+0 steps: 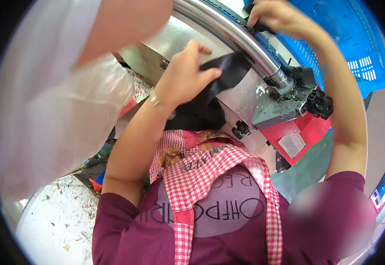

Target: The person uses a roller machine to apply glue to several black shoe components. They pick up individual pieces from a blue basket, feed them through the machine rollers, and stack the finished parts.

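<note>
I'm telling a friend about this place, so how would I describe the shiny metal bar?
Start from the big blue basket, upper right. Left of it, the shiny metal bar slants from top centre down to a specked grey block, passing between the left hand and the right hand. Unlike the flat plate beside it, it is round and polished.

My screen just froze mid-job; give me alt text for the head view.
The left hand, thumb and forefinger apart, is at black material beside a shiny metal cylinder; beyond it, the right hand holds a black piece by a blue basket. A red-checked apron shows below.
</note>
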Demonstrator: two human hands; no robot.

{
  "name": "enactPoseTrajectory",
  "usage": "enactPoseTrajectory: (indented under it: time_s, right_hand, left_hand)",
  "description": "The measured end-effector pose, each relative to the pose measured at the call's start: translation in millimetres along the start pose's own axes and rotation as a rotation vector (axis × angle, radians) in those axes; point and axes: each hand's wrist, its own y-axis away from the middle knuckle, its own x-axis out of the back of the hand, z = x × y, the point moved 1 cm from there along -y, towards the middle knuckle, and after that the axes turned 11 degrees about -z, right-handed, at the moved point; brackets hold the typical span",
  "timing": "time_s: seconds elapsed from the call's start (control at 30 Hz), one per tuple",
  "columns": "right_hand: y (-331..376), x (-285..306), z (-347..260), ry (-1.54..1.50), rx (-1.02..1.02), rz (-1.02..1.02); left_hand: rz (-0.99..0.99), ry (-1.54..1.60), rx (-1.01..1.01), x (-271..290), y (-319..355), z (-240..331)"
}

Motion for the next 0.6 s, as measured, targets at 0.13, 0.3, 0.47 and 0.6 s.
enactPoseTrajectory:
  time_s: [0.13, 0.3, 0.47, 0.6]
  right_hand:
    - [0, -10, -19, -0.46, -0.29, -0.224]
    - [17, -24, 0, -0.566, -0.269, -0.033]
    - [61, 41, -19, -1.082, -0.125, 0.354]
    - [81, 80, -47, -0.948, 0.062, 0.442]
  left_hand:
    - [0.018, -0.153, 0.044, 9, -9, 14]
    - [-0.33, 0.082, 0.337, 29, 53, -29]
    - [-0.349, -0.18, 0.149, -56, 70, -95]
    - [-0.184, -0.468, -0.228, -97, 76, -131]
